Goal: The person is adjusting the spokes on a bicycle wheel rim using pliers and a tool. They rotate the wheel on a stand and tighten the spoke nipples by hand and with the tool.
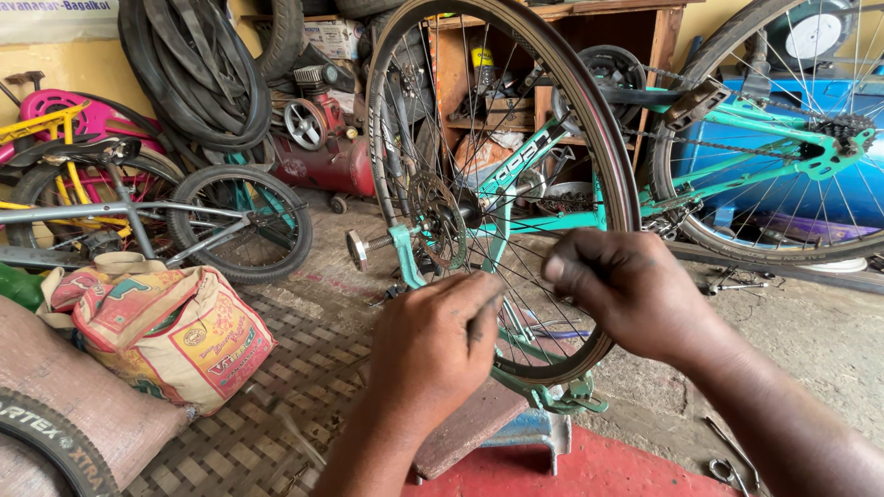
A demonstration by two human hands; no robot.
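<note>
Your left hand (433,345) is curled loosely, fingers bent inward and fingertips pressed together among the spokes (552,166) of the front wheel (619,184). Whether the fingers pinch a spoke or a small part cannot be told; the knuckles hide the contact. Your right hand (631,290) is likewise half closed, thumb and forefinger drawn together at the spokes just inside the lower right rim. What it grips, if anything, is hidden too.

The front wheel stands upright at centre frame, mounted in the teal fork (502,216) of an inverted teal bicycle (737,129). The fork end rests low on a small blue stand (539,433) near a red patch of floor (589,474). A brake disc (437,221) sits on the hub, and the axle end with its nut (357,248) projects to the left. The rear wheel (829,248) with chain and sprockets is at upper right.

To your left lie a printed sack (175,336), a knobby tyre (55,446) and a small grey bicycle (184,225) with a yellow one behind it. A red compressor (322,152) stands against the wall beneath hanging tyres (198,74). Spanners (732,451) lie on the floor at lower right.
</note>
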